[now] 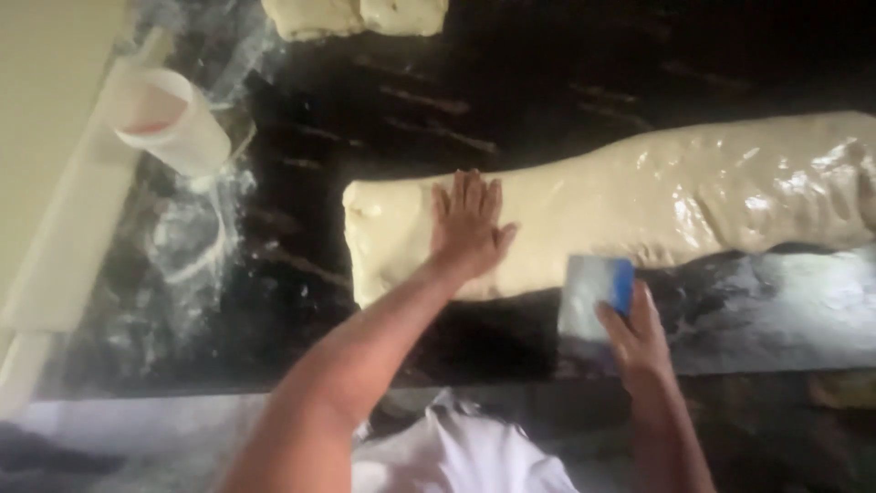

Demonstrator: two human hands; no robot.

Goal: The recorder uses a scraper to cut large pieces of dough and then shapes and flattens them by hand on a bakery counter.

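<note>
Dark, glossy stone forms the worktop [511,100], dusted with streaks and patches of flour, most thickly toward its left side. Across the middle of the head view lies a long slab of pale, shiny dough [675,196], running from near the centre out past the right edge, its left end squared off and its surface dimpled and wet-looking. The left hand [467,224] rests flat on that squared left end, palm down, fingers [461,194] stretched out straight and close together, gripping nothing. The forearm behind it reaches up from the lower left of the picture. The right hand [634,333] sits just below the near edge of the dough, its fingers curled around a dough scraper [595,294] with a pale metal blade and a blue grip; the blade stands against or just beside the dough's near edge, though blur keeps the exact contact unclear. At the upper left a white plastic cup [172,119] lies tilted on the floured patch, well apart from both hands. Along the far left runs a pale strip at the worktop's edge [68,237]. At the top, two smaller pieces of dough [356,16] lie side by side. White clothing [461,456] shows at the bottom centre.
</note>
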